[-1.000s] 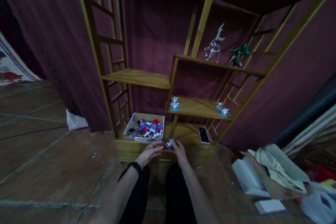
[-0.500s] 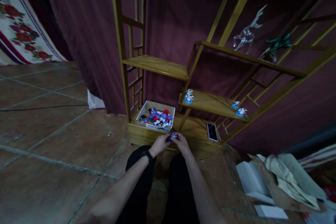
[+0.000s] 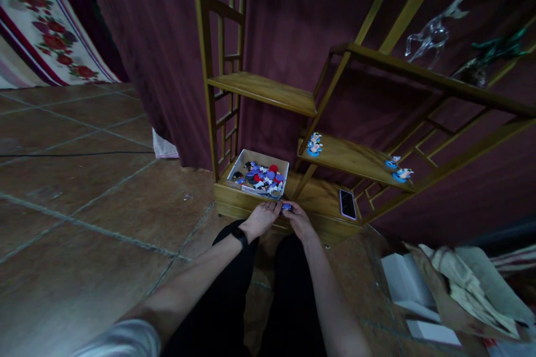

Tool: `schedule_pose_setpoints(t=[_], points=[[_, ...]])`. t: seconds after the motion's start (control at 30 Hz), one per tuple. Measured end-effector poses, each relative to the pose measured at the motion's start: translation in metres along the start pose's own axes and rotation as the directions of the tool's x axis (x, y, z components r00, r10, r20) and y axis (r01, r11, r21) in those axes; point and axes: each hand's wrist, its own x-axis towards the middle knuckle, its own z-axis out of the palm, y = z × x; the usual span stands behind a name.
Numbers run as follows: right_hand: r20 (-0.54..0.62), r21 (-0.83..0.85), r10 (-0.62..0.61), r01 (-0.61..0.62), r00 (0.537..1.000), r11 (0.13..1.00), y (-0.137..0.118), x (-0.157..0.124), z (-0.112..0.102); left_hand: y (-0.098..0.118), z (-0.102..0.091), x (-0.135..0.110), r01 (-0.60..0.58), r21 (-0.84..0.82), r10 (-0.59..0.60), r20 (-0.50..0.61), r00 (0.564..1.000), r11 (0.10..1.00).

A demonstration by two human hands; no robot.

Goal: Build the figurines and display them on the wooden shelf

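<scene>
My left hand [image 3: 262, 218] and my right hand [image 3: 300, 221] meet at the front edge of the wooden shelf unit's bottom board [image 3: 318, 201]. Both pinch one small blue figure [image 3: 286, 207] between their fingertips. Just behind the hands stands a white cardboard box [image 3: 259, 172] filled with several small blue, red and white figures. A black band circles my left wrist.
Two small figures [image 3: 314, 144] stand on the middle shelf's left end and two more [image 3: 400, 168] on its right end. A phone [image 3: 347, 204] lies on the bottom board. A glass deer [image 3: 438, 25] and a green ornament [image 3: 486, 56] sit on the upper shelf. White boxes and cloth [image 3: 444, 284] lie at the right.
The view has swung left and down, so the shelf sits further right. My hands stay together on the small blue figure, slightly closer to the box.
</scene>
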Motion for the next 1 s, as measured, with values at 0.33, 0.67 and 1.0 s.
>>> schedule_pose_setpoints(t=[0.33,0.67,1.0], points=[[0.048,0.013,0.047,-0.047,0.998,0.999,0.0007,0.0005,0.0007,-0.0019,-0.0014,-0.0067,-0.028,0.043,0.027,0.018,0.999,0.999],[-0.001,-0.026,0.039,-0.039,0.999,0.999,0.0012,0.0021,-0.0013,0.0021,0.0013,-0.0028,0.067,-0.133,-0.059,0.066,0.996,0.989],[0.0,-0.011,0.054,-0.054,0.999,0.998,0.002,0.0006,-0.0046,0.0012,-0.0042,0.0,0.118,-0.232,-0.092,0.119,0.989,0.965]])
